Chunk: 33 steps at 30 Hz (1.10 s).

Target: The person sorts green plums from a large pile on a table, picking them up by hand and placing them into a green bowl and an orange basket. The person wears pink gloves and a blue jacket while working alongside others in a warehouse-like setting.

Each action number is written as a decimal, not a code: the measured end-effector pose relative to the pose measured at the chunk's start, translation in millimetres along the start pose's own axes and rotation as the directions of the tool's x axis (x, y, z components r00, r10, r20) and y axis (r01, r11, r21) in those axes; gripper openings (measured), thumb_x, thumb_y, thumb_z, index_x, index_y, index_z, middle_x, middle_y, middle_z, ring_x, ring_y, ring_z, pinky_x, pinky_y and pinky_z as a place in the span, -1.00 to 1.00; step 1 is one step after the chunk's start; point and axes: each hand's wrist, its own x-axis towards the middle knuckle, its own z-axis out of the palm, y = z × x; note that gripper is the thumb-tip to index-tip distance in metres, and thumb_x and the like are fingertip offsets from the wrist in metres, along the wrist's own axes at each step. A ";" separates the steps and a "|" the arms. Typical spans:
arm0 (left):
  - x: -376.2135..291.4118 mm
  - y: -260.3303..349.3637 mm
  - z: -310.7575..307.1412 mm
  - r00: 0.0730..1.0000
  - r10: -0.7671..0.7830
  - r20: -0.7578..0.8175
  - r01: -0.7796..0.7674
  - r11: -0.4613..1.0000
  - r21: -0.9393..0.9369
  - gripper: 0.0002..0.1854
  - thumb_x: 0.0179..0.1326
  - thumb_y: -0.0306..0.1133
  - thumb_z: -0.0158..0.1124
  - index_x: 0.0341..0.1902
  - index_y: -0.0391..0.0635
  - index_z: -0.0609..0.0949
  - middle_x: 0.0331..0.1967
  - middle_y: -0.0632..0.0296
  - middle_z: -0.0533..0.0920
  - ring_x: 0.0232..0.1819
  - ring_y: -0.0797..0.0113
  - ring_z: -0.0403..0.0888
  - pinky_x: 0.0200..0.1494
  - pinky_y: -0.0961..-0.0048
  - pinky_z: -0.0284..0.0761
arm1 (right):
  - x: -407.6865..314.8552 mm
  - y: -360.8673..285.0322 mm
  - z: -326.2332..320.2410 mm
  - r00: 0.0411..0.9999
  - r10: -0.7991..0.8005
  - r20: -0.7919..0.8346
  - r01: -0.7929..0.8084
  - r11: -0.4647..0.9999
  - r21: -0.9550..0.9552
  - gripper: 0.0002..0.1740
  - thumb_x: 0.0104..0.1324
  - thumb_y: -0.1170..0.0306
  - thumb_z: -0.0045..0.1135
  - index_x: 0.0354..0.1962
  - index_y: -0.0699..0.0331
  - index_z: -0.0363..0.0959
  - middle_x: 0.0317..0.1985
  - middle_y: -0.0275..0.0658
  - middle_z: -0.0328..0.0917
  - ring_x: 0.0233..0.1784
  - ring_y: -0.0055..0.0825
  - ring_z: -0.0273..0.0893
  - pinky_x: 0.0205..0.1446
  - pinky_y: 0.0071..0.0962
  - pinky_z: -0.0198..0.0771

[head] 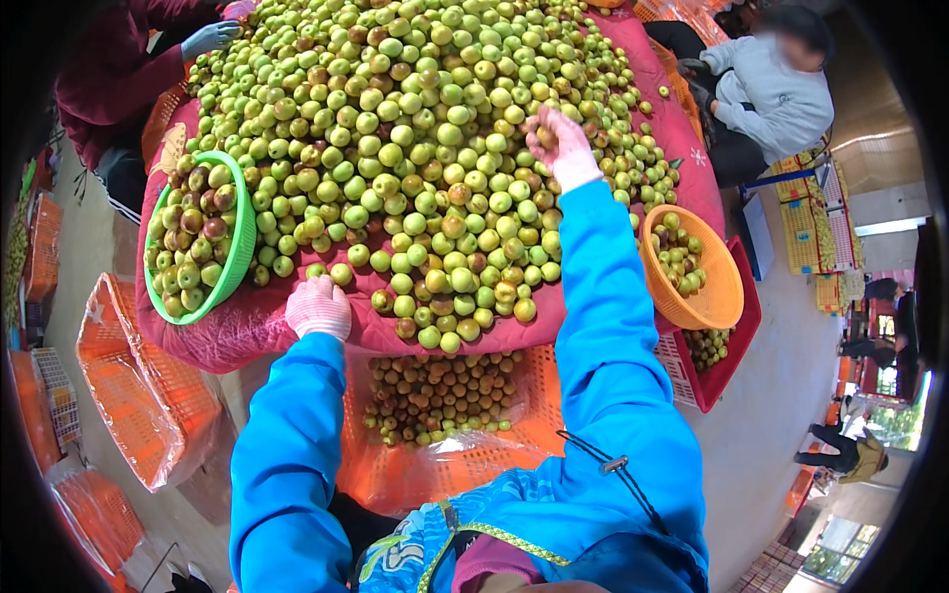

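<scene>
A large heap of green and brown-blotched jujubes (415,148) covers a table spread with a red quilted cloth (252,330). My right hand (560,144), in a pink glove, reaches over the right part of the heap with a brownish jujube (546,138) in its fingers. At the near edge of the cloth is my left hand (319,307), in a pink-and-white striped glove, just before two loose jujubes. Its fingertips are turned away from view, so whether it holds anything is hidden. Left of it, a green plastic basket (248,222) is full of reddish-brown jujubes.
An orange basket (715,296), partly filled, tilts over a red crate (745,333) at right. Below the table edge, an orange lined crate (445,474) holds brownish jujubes. Another orange crate (148,385) stands at left. Co-workers sit at upper left (118,81) and upper right (771,96).
</scene>
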 end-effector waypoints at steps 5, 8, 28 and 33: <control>0.4 6.9 -0.9 1.000 0.023 0.008 -0.023 0.999 -0.044 -0.80 0.10 -0.19 0.10 -0.44 -0.05 0.55 -0.41 0.17 0.59 -0.26 0.12 0.55 -0.22 0.15 0.45 | 114.9 -20.0 27.2 0.859 -0.507 0.063 0.382 0.554 -0.740 -0.64 0.14 0.31 0.21 -0.10 0.22 0.51 -0.27 -0.19 0.59 -0.21 -0.40 0.60 -0.16 -0.43 0.49; -2.1 0.2 -4.8 1.000 0.015 0.022 -0.015 1.000 -0.003 -0.80 0.10 -0.19 0.11 -0.44 -0.05 0.55 -0.41 0.18 0.59 -0.26 0.11 0.55 -0.21 0.15 0.45 | 118.7 -22.3 71.5 0.936 -0.352 0.018 0.038 0.050 -0.998 -0.60 0.21 0.20 0.04 0.03 -0.13 0.45 0.07 -0.18 0.46 0.16 -0.20 0.43 0.23 -0.19 0.31; 17.5 -32.1 28.6 0.982 -0.064 0.177 0.083 0.991 -0.104 -0.57 0.23 -0.06 -0.11 -0.06 -0.09 0.57 -0.12 -0.08 0.60 -0.09 -0.15 0.52 -0.09 0.07 0.42 | -62.6 -24.3 -10.4 0.921 -0.390 0.008 0.140 0.312 -0.940 -0.68 0.05 0.16 0.18 -0.24 0.06 0.50 -0.32 -0.18 0.62 -0.16 -0.16 0.58 -0.08 -0.19 0.46; 20.8 -26.7 21.3 0.976 -0.081 0.201 0.088 0.996 -0.024 -0.55 0.25 -0.05 -0.13 -0.01 -0.05 0.56 -0.09 -0.05 0.61 -0.08 -0.13 0.54 -0.05 0.08 0.42 | -145.8 -116.3 -93.2 0.865 -0.467 -0.184 -0.042 0.298 -0.954 -0.63 0.14 0.01 0.09 -0.34 0.10 0.61 -0.31 -0.12 0.63 -0.25 -0.12 0.60 -0.11 -0.20 0.49</control>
